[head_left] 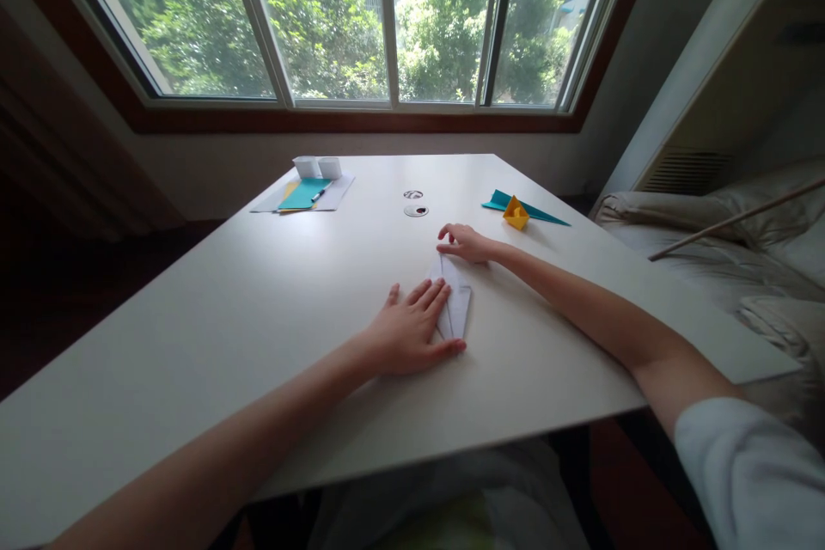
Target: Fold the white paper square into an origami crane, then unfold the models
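Note:
A folded sheet of white paper (459,309) lies flat on the white table (309,292), narrowing to a point at its far end. My left hand (412,326) rests on its left side, fingers spread, with the thumb across the near end. At the far tip is my right hand (469,244), its fingers bent and the thumb and a fingertip close to the paper's point. Whether those fingers pinch the tip or only touch it, I cannot tell.
At the back right lie a teal paper plane (541,214) and a yellow paper boat (516,213). At the back left, teal paper (306,192), a pen (320,192) and white folded boxes (315,168) sit on more sheets. Two round discs (416,210) lie at the middle back.

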Tool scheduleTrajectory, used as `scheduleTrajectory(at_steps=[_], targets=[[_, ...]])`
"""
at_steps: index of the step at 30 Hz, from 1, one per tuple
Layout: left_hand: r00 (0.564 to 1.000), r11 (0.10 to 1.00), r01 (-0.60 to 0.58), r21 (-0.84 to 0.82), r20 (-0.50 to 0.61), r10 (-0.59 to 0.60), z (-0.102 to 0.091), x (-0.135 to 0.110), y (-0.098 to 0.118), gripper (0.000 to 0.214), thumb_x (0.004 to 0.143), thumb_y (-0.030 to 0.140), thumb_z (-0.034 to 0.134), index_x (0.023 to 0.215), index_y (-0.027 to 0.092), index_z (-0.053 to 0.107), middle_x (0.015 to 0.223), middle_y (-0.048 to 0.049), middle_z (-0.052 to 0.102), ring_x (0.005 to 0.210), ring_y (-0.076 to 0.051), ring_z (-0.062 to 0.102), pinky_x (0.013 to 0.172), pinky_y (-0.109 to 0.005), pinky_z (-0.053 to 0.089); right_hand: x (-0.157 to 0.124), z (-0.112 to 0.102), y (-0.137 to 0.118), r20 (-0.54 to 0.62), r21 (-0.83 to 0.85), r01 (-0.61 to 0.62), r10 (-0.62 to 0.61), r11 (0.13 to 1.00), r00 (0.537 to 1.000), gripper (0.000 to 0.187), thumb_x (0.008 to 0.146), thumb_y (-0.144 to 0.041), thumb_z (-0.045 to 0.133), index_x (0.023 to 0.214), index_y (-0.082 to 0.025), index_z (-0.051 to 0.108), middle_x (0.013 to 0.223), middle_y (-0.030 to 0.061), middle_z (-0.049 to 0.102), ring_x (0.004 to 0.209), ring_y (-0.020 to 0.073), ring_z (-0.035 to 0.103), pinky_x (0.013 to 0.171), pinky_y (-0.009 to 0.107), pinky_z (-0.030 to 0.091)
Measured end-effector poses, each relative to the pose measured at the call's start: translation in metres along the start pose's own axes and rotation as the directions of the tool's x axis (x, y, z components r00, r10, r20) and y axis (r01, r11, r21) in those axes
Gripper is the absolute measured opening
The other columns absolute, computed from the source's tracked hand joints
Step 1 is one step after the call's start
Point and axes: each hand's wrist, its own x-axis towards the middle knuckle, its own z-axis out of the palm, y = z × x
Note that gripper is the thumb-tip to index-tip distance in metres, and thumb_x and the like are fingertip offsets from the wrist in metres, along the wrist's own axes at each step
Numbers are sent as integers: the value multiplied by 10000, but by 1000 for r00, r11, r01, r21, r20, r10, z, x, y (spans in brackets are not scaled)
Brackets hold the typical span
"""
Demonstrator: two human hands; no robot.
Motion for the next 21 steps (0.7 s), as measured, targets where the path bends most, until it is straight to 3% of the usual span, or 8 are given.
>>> scheduleTrajectory(at_steps=[2,5,9,11,15,21], targets=[[1000,1000,19,-4,6,-19,-1,0,-1,835,799,703,166,1431,185,-3,1484,-85,43,1361,-289,56,1040,-580,34,-8,-4,-1,-62,25,99,-98,995,993,339,844,-405,473,1080,-165,517,1011,96,560,960,200,503,844,342,398],[998,998,59,-38,16,-58,-4,1,-5,822,812,689,138,1429,168,-18,1486,-86,36,1361,-283,54,1042,-577,39,-28,-11,-9,-167,38,292,-282,956,945,283,818,-320,520,1052,-162,530,1054,107,533,972,202,503,851,352,410],[997,989,69,-128,26,-66,-10,0,-15,748,861,619,105,1428,143,-1,1489,-91,47,1364,-239,71,1069,-488,116,-63,-11,-29,-189,80,414,-394,907,900,220,834,-287,503,1011,-171,563,1032,93,554,944,180,532,834,326,438],[999,992,30,-121,-25,-33,-11,1,-21,669,891,560,144,1425,158,119,1483,-89,136,1355,-217,144,1073,-428,163,-77,-6,-36,-156,69,429,-415,901,896,200,852,-282,476,983,-180,587,1009,88,580,948,184,540,841,330,435],[982,999,-23,-27,-190,18,-10,7,-33,431,920,377,252,1257,236,479,1333,-48,464,1223,-194,406,1010,-363,299,-90,6,-41,-106,36,407,-401,913,910,195,843,-269,487,976,-183,602,968,79,619,919,185,565,839,327,434],[956,997,65,-40,-284,-74,-7,10,-34,384,878,425,355,1149,262,574,1228,-22,559,1139,-207,475,952,-358,364,-95,9,-48,-103,-11,334,-334,942,937,279,803,-358,546,1010,-176,590,1019,94,618,946,207,570,852,344,418]])
